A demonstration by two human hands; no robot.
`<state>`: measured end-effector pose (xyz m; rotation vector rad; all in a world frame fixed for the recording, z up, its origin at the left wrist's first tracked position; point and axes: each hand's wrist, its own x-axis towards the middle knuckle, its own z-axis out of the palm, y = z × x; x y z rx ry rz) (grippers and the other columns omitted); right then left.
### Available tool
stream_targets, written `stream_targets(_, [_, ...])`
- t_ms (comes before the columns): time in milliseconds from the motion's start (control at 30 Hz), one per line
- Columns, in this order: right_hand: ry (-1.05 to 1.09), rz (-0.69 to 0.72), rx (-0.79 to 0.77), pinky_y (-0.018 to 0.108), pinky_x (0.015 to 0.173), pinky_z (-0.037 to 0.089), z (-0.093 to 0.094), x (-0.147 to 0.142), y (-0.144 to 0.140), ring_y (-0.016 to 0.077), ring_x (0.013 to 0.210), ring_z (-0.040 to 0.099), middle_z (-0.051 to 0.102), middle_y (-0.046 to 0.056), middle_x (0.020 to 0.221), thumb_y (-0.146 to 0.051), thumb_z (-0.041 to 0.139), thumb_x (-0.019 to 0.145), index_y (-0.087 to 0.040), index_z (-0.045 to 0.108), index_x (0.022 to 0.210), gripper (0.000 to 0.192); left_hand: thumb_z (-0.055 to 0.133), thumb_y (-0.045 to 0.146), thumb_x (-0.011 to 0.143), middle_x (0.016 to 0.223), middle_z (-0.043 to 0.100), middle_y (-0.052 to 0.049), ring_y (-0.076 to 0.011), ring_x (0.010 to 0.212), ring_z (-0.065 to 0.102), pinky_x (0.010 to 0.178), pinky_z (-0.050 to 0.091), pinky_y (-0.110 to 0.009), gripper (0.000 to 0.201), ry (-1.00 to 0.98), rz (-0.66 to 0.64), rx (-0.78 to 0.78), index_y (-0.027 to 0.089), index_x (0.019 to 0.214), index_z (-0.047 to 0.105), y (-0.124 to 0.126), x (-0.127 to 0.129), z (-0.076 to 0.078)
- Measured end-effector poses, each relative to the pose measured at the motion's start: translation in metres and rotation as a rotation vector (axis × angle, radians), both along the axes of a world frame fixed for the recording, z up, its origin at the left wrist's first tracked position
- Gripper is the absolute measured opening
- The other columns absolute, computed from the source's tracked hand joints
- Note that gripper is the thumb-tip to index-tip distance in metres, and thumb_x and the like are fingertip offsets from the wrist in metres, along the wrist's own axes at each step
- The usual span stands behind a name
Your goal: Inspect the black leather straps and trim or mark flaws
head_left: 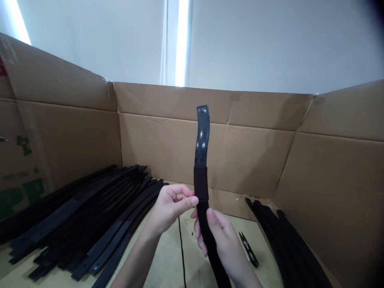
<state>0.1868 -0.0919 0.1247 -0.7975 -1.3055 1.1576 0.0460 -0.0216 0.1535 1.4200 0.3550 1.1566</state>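
Observation:
A long, flat, dark grey plastic strip [203, 138] stands nearly upright in front of me, a small hole near its top end. Dark cord wrapping [201, 182] covers its middle in tight turns, and smooth black covering continues below. My left hand [172, 206] pinches thumb against forefinger at the wrapping's left edge. From beneath that hand a loose black cord [181, 250] hangs down; its upper end is hidden by the fingers. My right hand [220, 236] is closed around the black lower part, thumb in front and fingers behind.
Many similar dark strips [90, 212] lie heaped at the left. More black strips [288, 240] lie at the right, near small black thread snips [249, 250]. Cardboard walls [162, 140] enclose the pale work surface [240, 276] at the back and both sides.

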Motion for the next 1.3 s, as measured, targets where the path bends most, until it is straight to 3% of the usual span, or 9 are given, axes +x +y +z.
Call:
stream_targets(200, [0.281, 0.306, -0.155, 0.016, 0.034, 0.031, 0.000, 0.002, 0.000, 0.0045, 0.034, 0.042, 0.057, 0.000, 0.060, -0.054, 0.048, 0.096, -0.011, 0.064, 0.088, 0.047, 0.081, 0.034, 0.069, 0.043, 0.036, 0.009, 0.0003, 0.037, 0.019, 0.037, 0.012, -0.015, 0.034, -0.032, -0.115, -0.048, 0.012, 0.062, 0.056, 0.006, -0.002, -0.006])
stream_targets(333, [0.391, 0.428, -0.206, 0.015, 0.032, 0.032, 0.000, 0.004, 0.001, 0.0044, 0.032, 0.041, 0.058, 0.001, 0.057, -0.052, 0.051, 0.095, -0.010, 0.065, 0.086, 0.045, 0.081, 0.039, 0.069, 0.044, 0.034, 0.009, 0.0001, 0.037, 0.017, 0.037, 0.011, -0.016, 0.034, -0.014, -0.167, -0.073, 0.011, 0.065, 0.061, 0.005, 0.000, -0.004])
stream_targets(467, [0.433, 0.475, -0.210, 0.015, 0.032, 0.033, 0.000, 0.003, 0.002, 0.0042, 0.031, 0.041, 0.059, 0.001, 0.057, -0.050, 0.053, 0.094, -0.009, 0.065, 0.086, 0.043, 0.079, 0.044, 0.069, 0.044, 0.037, 0.007, -0.0005, 0.036, 0.020, 0.037, 0.010, -0.018, 0.038, 0.037, -0.236, -0.096, 0.009, 0.074, 0.069, 0.005, 0.001, -0.005])
stream_targets(733, [0.415, 0.546, -0.230, 0.014, 0.030, 0.034, -0.002, 0.003, 0.003, 0.0048, 0.029, 0.042, 0.059, 0.000, 0.054, -0.055, 0.058, 0.089, -0.011, 0.064, 0.086, 0.045, 0.082, 0.047, 0.064, 0.041, 0.039, 0.007, -0.0010, 0.033, 0.022, 0.034, 0.011, -0.017, 0.040, -0.035, -0.309, -0.148, 0.010, 0.074, 0.070, 0.004, 0.007, -0.009])
stream_targets(867, [0.369, 0.572, -0.292, 0.015, 0.028, 0.033, -0.009, 0.005, 0.007, 0.0062, 0.027, 0.042, 0.062, 0.001, 0.051, -0.062, 0.058, 0.085, -0.014, 0.060, 0.081, 0.049, 0.086, 0.045, 0.058, 0.045, 0.040, 0.006, 0.0004, 0.037, 0.019, 0.037, 0.011, -0.018, 0.041, -0.049, -0.311, -0.199, 0.010, 0.070, 0.068, 0.004, 0.009, -0.010])
stream_targets(967, [0.369, 0.603, -0.292, 0.014, 0.027, 0.032, -0.015, 0.004, 0.010, 0.0068, 0.025, 0.040, 0.059, 0.000, 0.044, -0.064, 0.051, 0.089, -0.015, 0.059, 0.078, 0.051, 0.088, 0.048, 0.053, 0.052, 0.050, 0.003, -0.0011, 0.038, 0.028, 0.037, 0.015, -0.018, 0.048, -0.051, -0.258, -0.223, 0.010, 0.077, 0.069, 0.002, 0.011, -0.010])
stream_targets(1067, [0.349, 0.561, -0.262, 0.015, 0.029, 0.033, -0.018, 0.002, 0.015, 0.0074, 0.026, 0.042, 0.057, 0.001, 0.042, -0.062, 0.045, 0.092, -0.013, 0.061, 0.077, 0.054, 0.086, 0.047, 0.056, 0.051, 0.056, 0.001, -0.0042, 0.036, 0.039, 0.036, 0.022, -0.017, 0.048, -0.054, -0.189, -0.195, 0.011, 0.080, 0.067, 0.000, 0.013, -0.009])
stream_targets(1200, [0.353, 0.325, -0.236, 0.013, 0.032, 0.031, -0.014, -0.002, 0.018, 0.0052, 0.031, 0.043, 0.061, 0.002, 0.052, -0.060, 0.055, 0.089, -0.011, 0.062, 0.083, 0.049, 0.084, 0.041, 0.064, 0.045, 0.054, 0.004, -0.0059, 0.034, 0.043, 0.036, 0.029, -0.017, 0.039, -0.052, -0.032, -0.100, 0.011, 0.078, 0.064, 0.000, 0.015, -0.008])
stream_targets(1300, [0.377, 0.238, -0.161, 0.014, 0.032, 0.029, -0.012, -0.004, 0.018, 0.0026, 0.032, 0.038, 0.059, -0.001, 0.062, -0.060, 0.060, 0.085, -0.013, 0.062, 0.091, 0.047, 0.082, 0.036, 0.068, 0.052, 0.056, 0.002, -0.0060, 0.042, 0.046, 0.042, 0.034, -0.018, 0.032, -0.044, 0.117, -0.058, 0.010, 0.074, 0.064, 0.001, 0.016, -0.007])
